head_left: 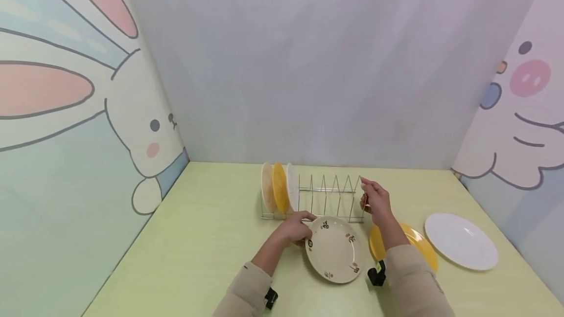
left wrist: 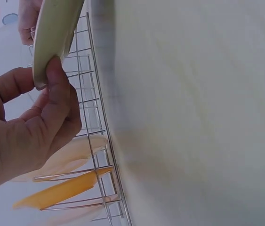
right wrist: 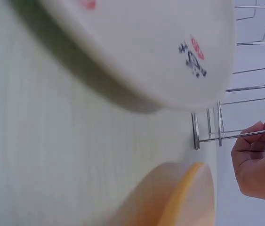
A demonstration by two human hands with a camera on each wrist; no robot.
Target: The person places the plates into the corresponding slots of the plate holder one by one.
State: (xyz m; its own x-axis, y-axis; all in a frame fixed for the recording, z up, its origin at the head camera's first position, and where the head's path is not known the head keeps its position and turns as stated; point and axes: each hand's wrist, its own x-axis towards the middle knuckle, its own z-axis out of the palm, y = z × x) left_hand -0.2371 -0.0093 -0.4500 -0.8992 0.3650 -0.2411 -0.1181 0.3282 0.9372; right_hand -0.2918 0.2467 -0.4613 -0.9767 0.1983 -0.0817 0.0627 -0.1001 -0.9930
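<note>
My left hand (head_left: 295,229) pinches the left edge of a beige plate (head_left: 334,252) with small printed figures. Thumb and fingers lie on opposite faces of the rim in the left wrist view. The plate is tilted in front of a wire dish rack (head_left: 328,190) and off the table. My right hand (head_left: 377,202) grips the end wire at the rack's right side; in the right wrist view its fingers (right wrist: 254,136) curl round that wire. A beige plate (head_left: 267,190), a yellow plate (head_left: 279,189) and a white plate (head_left: 292,188) stand upright in the rack's left slots.
Under my right forearm a yellow plate (head_left: 416,243) lies on the pale green table (head_left: 198,248). Farther right lies a white oval-looking plate (head_left: 461,241). A grey wall (head_left: 308,72) stands behind the rack, with cartoon-printed panels at both sides.
</note>
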